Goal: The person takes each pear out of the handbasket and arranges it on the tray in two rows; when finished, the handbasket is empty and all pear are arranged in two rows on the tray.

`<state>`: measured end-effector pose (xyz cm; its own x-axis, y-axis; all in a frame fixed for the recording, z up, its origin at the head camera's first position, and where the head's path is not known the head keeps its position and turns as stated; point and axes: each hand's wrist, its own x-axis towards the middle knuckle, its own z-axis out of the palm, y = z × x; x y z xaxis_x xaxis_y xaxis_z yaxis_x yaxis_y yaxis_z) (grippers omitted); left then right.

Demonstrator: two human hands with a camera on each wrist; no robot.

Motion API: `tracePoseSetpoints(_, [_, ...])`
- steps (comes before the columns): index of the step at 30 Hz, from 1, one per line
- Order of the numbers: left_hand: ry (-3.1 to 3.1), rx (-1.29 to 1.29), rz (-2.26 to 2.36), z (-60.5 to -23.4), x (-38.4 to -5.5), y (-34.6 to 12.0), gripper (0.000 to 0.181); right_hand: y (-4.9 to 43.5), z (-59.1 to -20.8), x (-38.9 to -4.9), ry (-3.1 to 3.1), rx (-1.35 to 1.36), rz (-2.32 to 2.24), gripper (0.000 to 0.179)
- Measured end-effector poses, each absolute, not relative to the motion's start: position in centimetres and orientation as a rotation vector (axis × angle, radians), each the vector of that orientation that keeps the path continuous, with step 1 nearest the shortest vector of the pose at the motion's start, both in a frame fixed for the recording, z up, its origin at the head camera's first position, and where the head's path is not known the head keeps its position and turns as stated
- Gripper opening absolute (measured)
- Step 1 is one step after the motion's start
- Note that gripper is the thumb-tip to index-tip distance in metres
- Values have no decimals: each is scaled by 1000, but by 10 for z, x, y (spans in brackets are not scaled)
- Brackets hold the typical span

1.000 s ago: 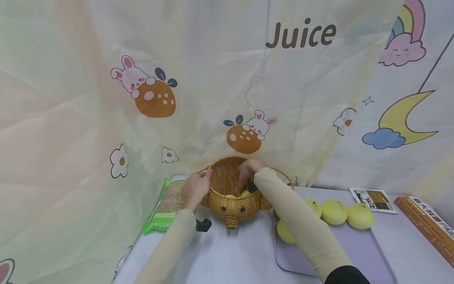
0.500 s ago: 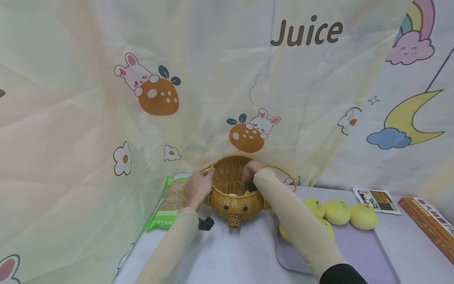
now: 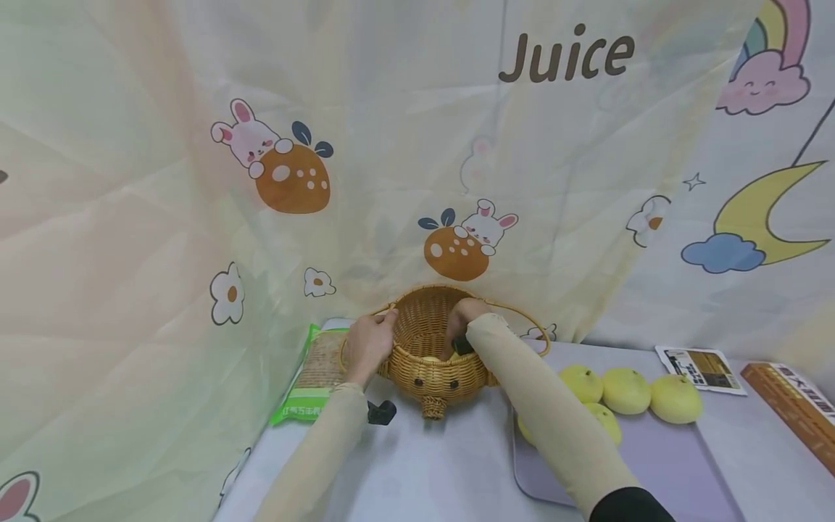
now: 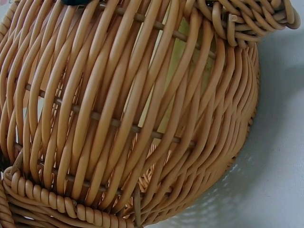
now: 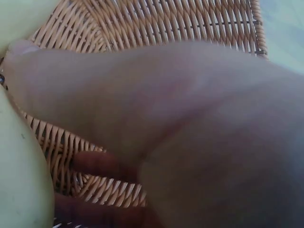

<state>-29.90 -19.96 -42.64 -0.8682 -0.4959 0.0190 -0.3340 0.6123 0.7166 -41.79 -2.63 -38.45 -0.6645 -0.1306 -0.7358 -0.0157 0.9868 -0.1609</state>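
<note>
A woven wicker basket [image 3: 417, 371] with an elephant-like face and trunk stands upright on the table, its mouth facing up. My left hand [image 3: 369, 345] grips its left side at the rim, thumb over the edge. My right hand [image 3: 462, 319] reaches down inside it. In the right wrist view, a yellow pear [image 5: 23, 166] sits between my thumb and fingers, with another pear [image 5: 23, 19] beyond the thumb tip. The left wrist view shows the basket's wall [image 4: 104, 104] close up, pale yellow fruit behind its slats. My fingertips in the basket are partly hidden.
Right of the basket, a lilac tray [image 3: 678, 464] bears several yellow pears [image 3: 626, 390], partly covered by my right sleeve. A green-edged bag [image 3: 313, 377] of grain lies left. A flat packet [image 3: 701, 370] and a brown box [image 3: 789, 399] lie far right. A printed curtain [image 3: 365, 145] hangs behind.
The view shifts slightly, so the scene sits a little farther right. My right hand lowers slightly within the basket. My left hand keeps its place on the basket.
</note>
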Motion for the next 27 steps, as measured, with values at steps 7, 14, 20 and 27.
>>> tracePoseSetpoints(7, [-2613,686,-1103,-427,-299,-199,55,-24,-382,-417,2159,-203,-139,112])
tracePoseSetpoints(14, [-2604,664,-1103,-428,-300,-200,57,-26,-382,-416,2144,-171,-141,106])
tracePoseSetpoints(20, [-2609,648,-1089,-428,-301,-201,57,-29,-381,-418,2147,-32,-127,78])
tracePoseSetpoints(27, [-2629,676,-1092,-427,-300,-200,57,-23,-383,-421,2116,-184,-99,66])
